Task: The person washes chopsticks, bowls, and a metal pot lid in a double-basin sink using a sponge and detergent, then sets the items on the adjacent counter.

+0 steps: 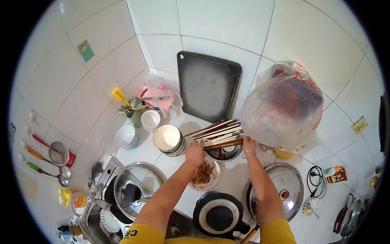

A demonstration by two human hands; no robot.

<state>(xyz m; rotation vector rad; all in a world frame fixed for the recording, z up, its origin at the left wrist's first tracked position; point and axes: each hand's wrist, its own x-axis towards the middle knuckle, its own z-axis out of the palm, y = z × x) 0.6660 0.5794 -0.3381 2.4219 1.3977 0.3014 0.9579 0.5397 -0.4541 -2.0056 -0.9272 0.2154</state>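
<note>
A loose bundle of chopsticks, some pale and some dark brown, lies across a round metal bowl. My left hand grips the near left part of the bundle, fingers curled at the sticks. At their right ends my right hand closes on the bundle, a thin bracelet round that wrist. Just below my left hand, a patterned plate holds thin brown strips of food. Left of the chopsticks stands a stack of bowls.
A dark cutting board leans on the tiled wall. Beside it bulges a large plastic bag. A black pan and a lidded wok stand nearer. The sink, with a glass lid over it, is at left.
</note>
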